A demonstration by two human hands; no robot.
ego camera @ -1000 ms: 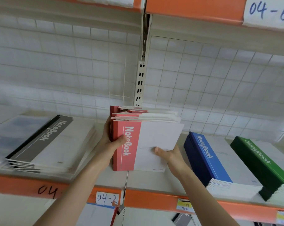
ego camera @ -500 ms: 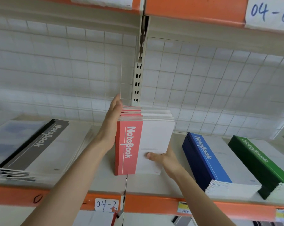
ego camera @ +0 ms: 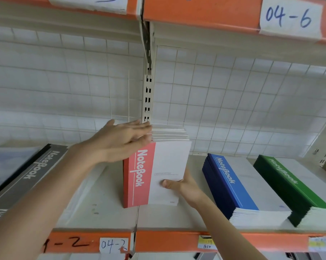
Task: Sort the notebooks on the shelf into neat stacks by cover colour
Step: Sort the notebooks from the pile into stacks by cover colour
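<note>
The middle stack [ego camera: 167, 166] of notebooks sits on the shelf [ego camera: 106, 209] at the joint between two boards, in front of the slotted upright [ego camera: 148, 94] on the back wall. The left hand [ego camera: 121, 141] lies flat against its upper left edge; the right hand [ego camera: 184, 186] grips its near right corner, thumb on top. The left stack [ego camera: 36, 175] lies apart to the left. To the right lie the nearer stack [ego camera: 233, 184] and the outer stack [ego camera: 289, 184], just beside each other. A label [ego camera: 113, 244] sits on the front rail [ego camera: 167, 241] below

Matt paper red notebooks [ego camera: 154, 173], painted metal shelf [ego camera: 109, 205], wire-grid back panel [ego camera: 233, 94]
</note>
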